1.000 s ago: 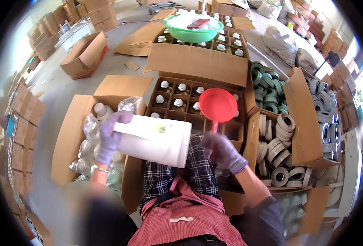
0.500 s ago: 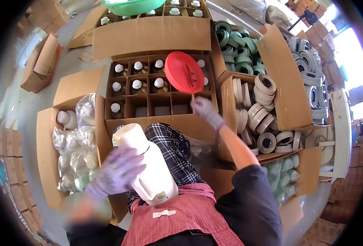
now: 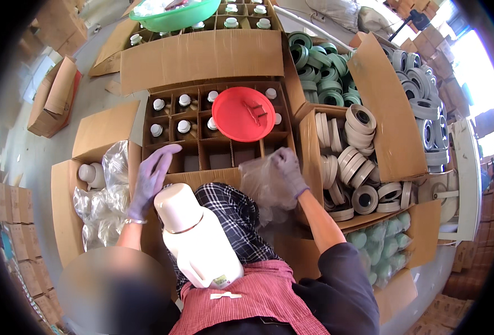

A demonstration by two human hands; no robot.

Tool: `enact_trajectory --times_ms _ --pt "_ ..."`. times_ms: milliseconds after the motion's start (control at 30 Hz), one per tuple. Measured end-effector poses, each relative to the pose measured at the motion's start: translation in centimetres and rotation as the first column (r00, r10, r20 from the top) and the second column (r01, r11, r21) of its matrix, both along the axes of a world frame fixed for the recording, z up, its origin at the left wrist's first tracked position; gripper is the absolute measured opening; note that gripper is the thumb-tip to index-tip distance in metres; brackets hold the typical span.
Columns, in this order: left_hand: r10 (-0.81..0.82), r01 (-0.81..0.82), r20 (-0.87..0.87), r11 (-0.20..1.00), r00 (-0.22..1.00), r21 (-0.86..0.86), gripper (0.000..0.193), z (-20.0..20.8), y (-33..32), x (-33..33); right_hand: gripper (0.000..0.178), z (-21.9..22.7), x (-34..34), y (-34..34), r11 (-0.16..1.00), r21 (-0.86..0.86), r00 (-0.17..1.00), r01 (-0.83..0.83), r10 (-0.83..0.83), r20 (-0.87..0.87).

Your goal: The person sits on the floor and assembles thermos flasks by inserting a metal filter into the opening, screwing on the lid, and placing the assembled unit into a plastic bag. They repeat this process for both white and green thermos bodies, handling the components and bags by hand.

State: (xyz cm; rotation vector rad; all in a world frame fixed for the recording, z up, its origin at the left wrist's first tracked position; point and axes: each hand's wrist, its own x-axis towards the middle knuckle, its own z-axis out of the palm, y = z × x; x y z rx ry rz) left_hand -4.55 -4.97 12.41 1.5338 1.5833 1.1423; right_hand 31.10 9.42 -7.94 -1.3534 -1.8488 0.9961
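A cream-white thermos jug (image 3: 205, 240) with its cup lid lies slanted across my lap, base toward the red checked apron (image 3: 236, 312). My left hand (image 3: 151, 181), in a pale purple glove, is beside the jug's lid with its fingers stretched out and nothing in them. My gloved right hand (image 3: 289, 169) is closed on the top of a clear plastic bag (image 3: 266, 187), which hangs over the front edge of the divided carton (image 3: 219, 176). On that carton's dividers rests a red plastic dish (image 3: 230, 124) with small slim tools inside. White-capped bottles (image 3: 185, 100) stand in several compartments.
Left, an open carton (image 3: 65, 206) holds plastic-wrapped items. Right are cartons of cream rings (image 3: 361, 117), green rings (image 3: 329, 86) and wrapped green parts (image 3: 389, 245). Behind, a green basin (image 3: 174, 19) sits on another bottle carton. A raised cardboard flap (image 3: 202, 61) stands between.
The red dish has gone from tilted to flatter. My right hand has left the thin stick below it and grips the plastic bag. My left hand has moved forward off the jug.
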Motion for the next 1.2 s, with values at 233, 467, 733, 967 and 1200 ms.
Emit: enact_trajectory --times_ms 233,467,733,967,1200 --pt "-0.029 0.061 0.224 0.989 0.974 -0.134 0.045 -6.4 4.9 1.2 0.011 11.8 -6.8 7.9 0.954 -0.261 0.868 -0.145 -0.004 -0.497" --pt "-0.173 0.180 -0.299 0.984 0.938 -0.006 0.099 -7.2 8.1 4.1 0.013 14.8 -13.2 9.9 0.924 -0.250 0.842 -0.290 0.122 -0.526" --pt "0.140 0.161 0.776 0.941 0.615 -0.297 0.044 -7.4 6.6 3.6 0.087 10.7 -15.8 1.8 0.849 -0.094 0.816 -0.520 0.461 -0.349" --pt "0.277 -0.251 -0.044 0.918 0.960 0.306 0.031 -4.8 -2.4 -1.9 0.043 7.9 -11.7 -2.5 0.996 0.062 0.995 -0.065 0.070 -0.072" --pt "-0.134 0.214 -0.346 0.955 0.928 0.203 0.038 3.4 -15.0 4.7 0.034 15.7 -9.3 -15.8 0.890 0.452 0.992 0.053 0.005 -0.125"
